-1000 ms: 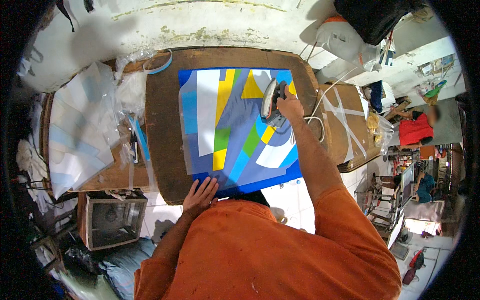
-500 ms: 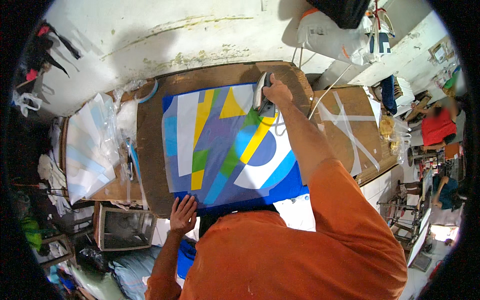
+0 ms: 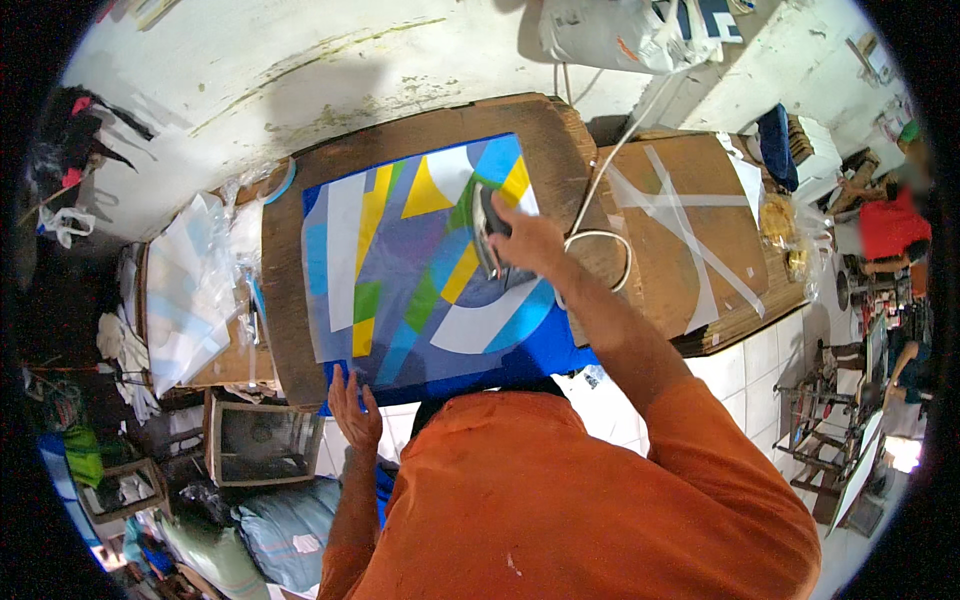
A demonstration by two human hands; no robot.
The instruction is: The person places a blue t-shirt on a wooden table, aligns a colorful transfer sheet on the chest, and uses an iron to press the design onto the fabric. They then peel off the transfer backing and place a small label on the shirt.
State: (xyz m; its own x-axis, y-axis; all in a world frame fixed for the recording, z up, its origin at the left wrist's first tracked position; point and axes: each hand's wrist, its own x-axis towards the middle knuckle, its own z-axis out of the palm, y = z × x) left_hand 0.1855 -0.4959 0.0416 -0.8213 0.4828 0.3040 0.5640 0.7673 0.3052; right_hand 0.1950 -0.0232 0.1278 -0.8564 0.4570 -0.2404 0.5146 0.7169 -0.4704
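My right hand (image 3: 525,240) grips a steam iron (image 3: 487,228) by its dark handle, resting on the right part of a multicoloured panel of blue, white, yellow and green shapes (image 3: 345,245). A translucent layer covers much of the panel, which lies over royal blue fabric (image 3: 555,345) on a brown padded board (image 3: 285,310). My left hand (image 3: 355,410) is at the near left edge of the blue fabric, fingers extended and apart. The iron's white cord (image 3: 628,260) loops over the board to the right.
Paper patterns (image 3: 185,290) lie on the left. A cardboard sheet with taped strips (image 3: 720,250) is at right. A plastic bag (image 3: 595,30) hangs against the wall. A framed box (image 3: 262,440) stands below the table's left. A person in red (image 3: 890,225) works at far right.
My right hand has drawn the iron from the panel's upper right corner down and leftward, nearer me. My left hand's fingers remain spread at the near edge. The view has shifted somewhat.
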